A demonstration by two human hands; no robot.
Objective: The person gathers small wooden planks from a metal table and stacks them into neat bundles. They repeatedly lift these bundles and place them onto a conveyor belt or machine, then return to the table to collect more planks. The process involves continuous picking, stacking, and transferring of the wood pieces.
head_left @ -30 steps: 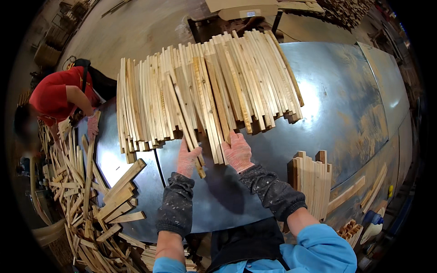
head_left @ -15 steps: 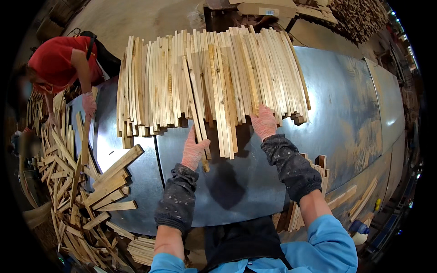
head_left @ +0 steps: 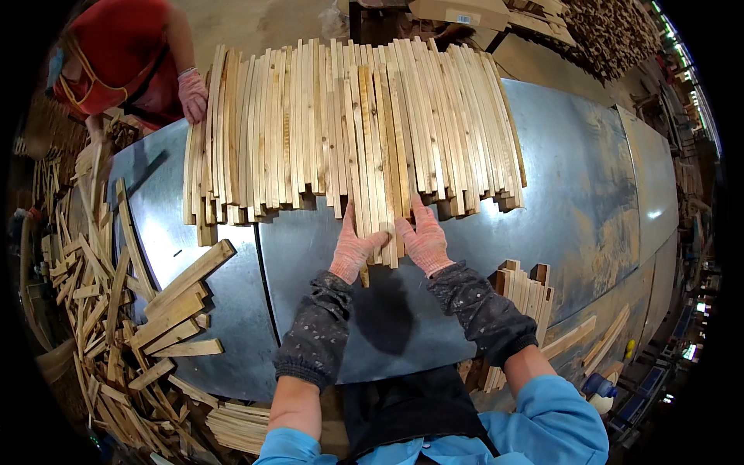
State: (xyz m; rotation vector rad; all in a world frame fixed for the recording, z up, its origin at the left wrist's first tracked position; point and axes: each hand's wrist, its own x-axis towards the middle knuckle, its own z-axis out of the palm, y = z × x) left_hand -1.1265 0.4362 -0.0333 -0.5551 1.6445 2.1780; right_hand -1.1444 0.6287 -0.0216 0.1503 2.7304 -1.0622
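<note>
A wide row of pale wooden strips [head_left: 263, 132] lies side by side on a metal-topped table. Several strips [head_left: 373, 170] in the middle stick out toward me past the row's near edge. My left hand [head_left: 356, 246], in a pinkish knit glove, grips this bundle from its left side, thumb across the top. From the right side my right hand [head_left: 425, 240], gloved the same way, closes on it with the thumb close to the left one. Both hands' undersides are hidden.
At the far left a person in red [head_left: 128, 62] has a gloved hand [head_left: 193, 94] by the row's left end. Loose offcuts [head_left: 167, 318] pile up at the left. Short wood pieces [head_left: 523, 291] stand near my right forearm, and a jug [head_left: 601, 391] sits at the lower right.
My right hand has moved left from the row's edge to the protruding bundle. My left hand has shifted right, bringing its strips against the others. The person in red has straightened and reached toward the row.
</note>
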